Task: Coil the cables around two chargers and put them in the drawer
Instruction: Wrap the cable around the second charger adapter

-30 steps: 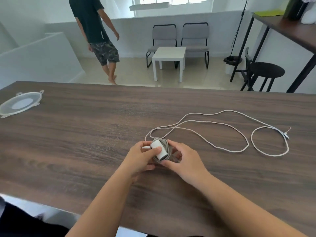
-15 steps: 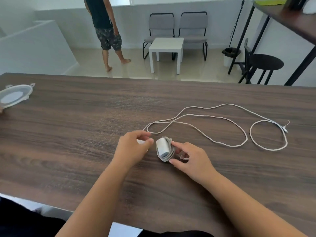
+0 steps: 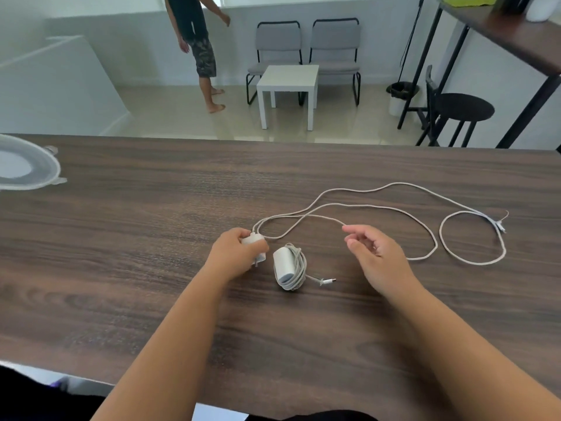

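A: Head view, the only one. Wound charger (image 3: 288,266) lies on the dark wood table (image 3: 127,238) between the two hands, cable coiled round its body, plug end (image 3: 329,281) sticking out to the right. Nobody is touching it.

B: And the second one?

A: Left hand (image 3: 235,256) has its fingers curled round the second charger (image 3: 254,240); a bit of white body and one prong show below the knuckles. Its loose cable (image 3: 379,206) leaves the block at the top and sprawls in long loops across the table to the right, ending in a ring with the connector (image 3: 499,225) at the far side.

B: Right hand?

A: Right hand (image 3: 375,253) is held above the table, fingers loosely spread, holding nothing. Fingertips are near a strand of the cable; whether they touch it I cannot tell.

B: How will it handle?

A: My reading: the block is small, light, hard and smooth, so it may twist in the palm unless gripped across its flat sides. The cord looks limp with some spring; loops could slip off if wound slack. Best take the cord close to the block, feed it under light tension, and spare the thin connector end any pulling.

B: Drawer?

A: Not in view. Also present: a clear round lid (image 3: 24,165) at the left edge, a person (image 3: 197,41) standing beyond the table, chairs (image 3: 306,47), a white side table (image 3: 288,83).
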The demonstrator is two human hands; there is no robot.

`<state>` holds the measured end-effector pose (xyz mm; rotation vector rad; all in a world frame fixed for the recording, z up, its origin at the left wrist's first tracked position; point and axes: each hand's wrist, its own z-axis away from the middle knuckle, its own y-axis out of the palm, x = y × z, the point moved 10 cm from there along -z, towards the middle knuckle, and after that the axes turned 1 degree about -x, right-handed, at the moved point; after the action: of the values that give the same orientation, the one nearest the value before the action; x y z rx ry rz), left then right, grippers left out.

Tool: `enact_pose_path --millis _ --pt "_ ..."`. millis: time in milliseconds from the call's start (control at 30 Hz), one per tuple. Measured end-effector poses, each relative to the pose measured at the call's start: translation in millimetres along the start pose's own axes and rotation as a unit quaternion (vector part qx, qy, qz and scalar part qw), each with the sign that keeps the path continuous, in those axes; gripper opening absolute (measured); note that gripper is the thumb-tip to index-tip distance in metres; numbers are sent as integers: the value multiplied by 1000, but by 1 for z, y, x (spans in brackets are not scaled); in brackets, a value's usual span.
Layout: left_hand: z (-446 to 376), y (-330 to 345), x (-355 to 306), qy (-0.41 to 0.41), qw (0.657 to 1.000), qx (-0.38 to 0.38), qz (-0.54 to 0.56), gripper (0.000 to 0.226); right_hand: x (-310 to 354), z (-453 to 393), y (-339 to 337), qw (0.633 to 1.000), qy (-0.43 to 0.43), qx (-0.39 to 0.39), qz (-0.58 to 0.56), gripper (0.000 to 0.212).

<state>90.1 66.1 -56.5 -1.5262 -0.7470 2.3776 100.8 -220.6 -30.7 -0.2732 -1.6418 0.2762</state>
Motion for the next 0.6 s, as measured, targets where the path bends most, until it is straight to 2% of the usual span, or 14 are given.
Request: enact_pose_path --millis 67,167,267,367,500,600 --pt "1 8 -16 4 993 54 101 36 14 -8 -3 1000 -17 -5 16 27" --pt "6 16 -47 38 977 112 177 32 46 -18 0 993 -92 0 74 29" --pt "18 29 -78 81 957 180 212 30 78 -29 10 972 -175 15 158 39" --pt "41 45 -103 140 933 272 192 30 93 -40 24 959 -181 71 206 49" --pt "68 57 -129 185 896 356 191 36 96 -50 36 966 -165 151 129 36" --pt "76 56 -140 207 887 371 181 44 96 -53 23 977 -151 142 53 21"
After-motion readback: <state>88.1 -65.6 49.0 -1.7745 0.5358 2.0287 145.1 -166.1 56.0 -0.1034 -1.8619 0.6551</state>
